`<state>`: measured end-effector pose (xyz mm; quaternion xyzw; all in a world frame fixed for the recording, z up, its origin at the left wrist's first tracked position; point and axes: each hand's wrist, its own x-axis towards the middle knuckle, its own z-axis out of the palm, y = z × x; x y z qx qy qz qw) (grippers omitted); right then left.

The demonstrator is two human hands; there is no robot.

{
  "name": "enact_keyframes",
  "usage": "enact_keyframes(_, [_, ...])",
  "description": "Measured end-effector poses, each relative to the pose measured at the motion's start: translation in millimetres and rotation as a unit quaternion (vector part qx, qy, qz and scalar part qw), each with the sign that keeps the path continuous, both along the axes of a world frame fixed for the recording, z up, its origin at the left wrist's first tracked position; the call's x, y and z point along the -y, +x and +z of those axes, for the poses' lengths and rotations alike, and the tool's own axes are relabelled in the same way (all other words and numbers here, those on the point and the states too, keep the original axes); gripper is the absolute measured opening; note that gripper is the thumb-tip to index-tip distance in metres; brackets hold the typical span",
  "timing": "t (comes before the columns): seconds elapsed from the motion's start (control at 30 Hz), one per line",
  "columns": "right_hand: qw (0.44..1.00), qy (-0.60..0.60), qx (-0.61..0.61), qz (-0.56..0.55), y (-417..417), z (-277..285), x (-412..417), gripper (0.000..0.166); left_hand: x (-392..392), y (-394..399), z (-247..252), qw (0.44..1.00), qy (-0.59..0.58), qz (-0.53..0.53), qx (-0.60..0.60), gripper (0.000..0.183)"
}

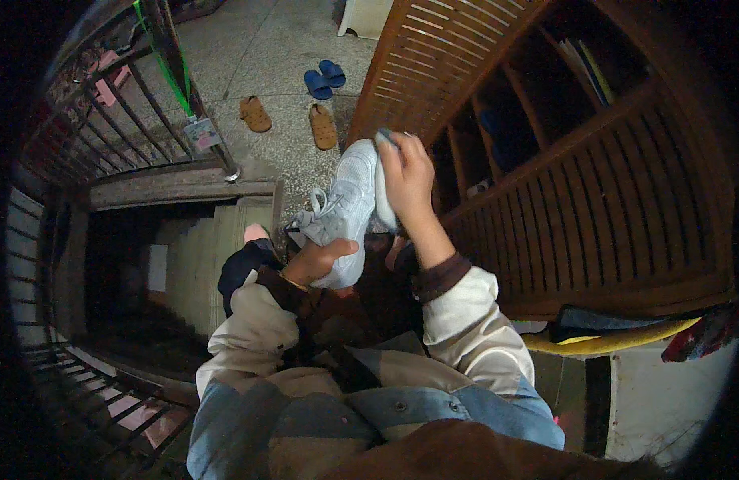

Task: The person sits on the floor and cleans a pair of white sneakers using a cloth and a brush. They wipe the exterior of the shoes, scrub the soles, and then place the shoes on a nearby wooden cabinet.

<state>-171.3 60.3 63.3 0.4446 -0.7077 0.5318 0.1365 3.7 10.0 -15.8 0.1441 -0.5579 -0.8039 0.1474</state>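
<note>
A white lace-up sneaker (352,192) is tilted in front of my body, its toe pointing away from me. My left hand (319,259) grips it near the heel, thumb across its side. Loose laces (317,201) stick out to the left. Against the shoe's right side, my right hand (410,174) holds a pale flat item (382,195) with a greyish end; whether it is an insole or a folded cloth is unclear. The fingers hide part of this item, and the shoe's underside is out of sight.
Brown clogs (323,127) and blue slippers (319,84) lie on the speckled floor ahead. A slatted wooden cabinet (585,228) stands at right, its door (429,54) swung out. At left, a metal railing (147,99) borders a stairwell (195,270).
</note>
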Motion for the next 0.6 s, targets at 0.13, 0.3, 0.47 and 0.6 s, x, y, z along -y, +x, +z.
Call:
enact_keyframes(0.13, [0.992,0.056,-0.1,0.043,47,-21,-31,0.01,3,-11,-15,0.993,0.015,-0.009,-0.116,0.047])
enact_keyframes(0.3, [0.99,0.077,-0.094,-0.075,8,22,6,0.01,-6,6,28,0.992,-0.101,-0.013,0.077,0.046])
enact_keyframes(0.47, [0.991,0.089,-0.103,0.014,34,-3,-20,0.01,0,-1,23,0.993,-0.114,0.016,-0.035,0.038])
enact_keyframes(0.6, [0.987,0.123,-0.106,0.015,38,-8,-28,0.01,-4,-1,27,0.98,-0.197,-0.005,0.022,0.031])
